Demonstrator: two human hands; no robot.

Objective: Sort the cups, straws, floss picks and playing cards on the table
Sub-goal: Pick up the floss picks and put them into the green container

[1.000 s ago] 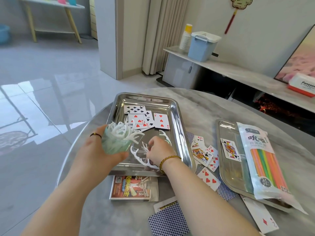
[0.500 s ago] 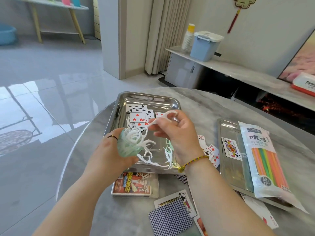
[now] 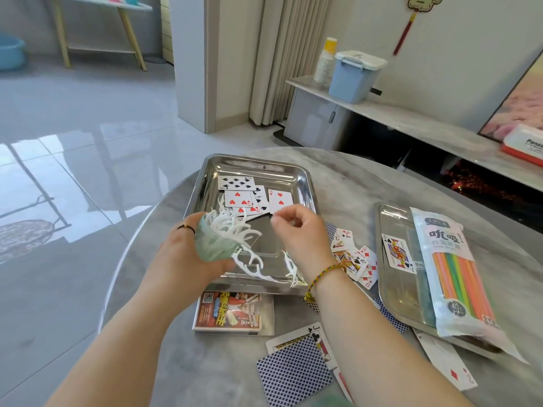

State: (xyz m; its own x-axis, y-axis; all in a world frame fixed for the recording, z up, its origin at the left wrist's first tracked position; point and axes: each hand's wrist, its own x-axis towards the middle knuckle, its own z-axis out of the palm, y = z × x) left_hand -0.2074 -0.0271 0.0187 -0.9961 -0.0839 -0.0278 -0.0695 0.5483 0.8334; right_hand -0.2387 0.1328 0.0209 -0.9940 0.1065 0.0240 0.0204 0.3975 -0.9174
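While it takes in the picks, cup [image 3: 212,248]: pale green and see-through, tipped toward the right hand [image 3: 299,234], wrapped by the left hand [image 3: 182,257].
Left grip: fingers and thumb are curled right round the cup's wall, a full wrap-around hold.
Right grip: just right of the cup's mouth, fingers curled, thumb and forefinger tips together. No pick shows between them, so I cannot tell whether it has hold of anything.
Floss picks [image 3: 232,227]: a white bundle bristling out of the cup's mouth toward the right fingertips.
Loose floss picks [image 3: 253,266]: flat on the floor of the tray [image 3: 255,161], directly under the cup and beneath the right wrist.
Handling: the picks look light, stiff and thin. On slick steel they will probably skate rather than lift, so a fingertip pinch on the handle shank seems best, keeping off the thread end. The cup looks thin-walled, so a hard squeeze could buckle it, and more tilt may spill the bundle.
Playing cards [image 3: 252,195]: beyond both grips in the tray's far half, with more to the right of the right wrist on the table [image 3: 352,183].
Straw packet [image 3: 452,271]: well right of the right grip, lying across a second tray [image 3: 382,283].
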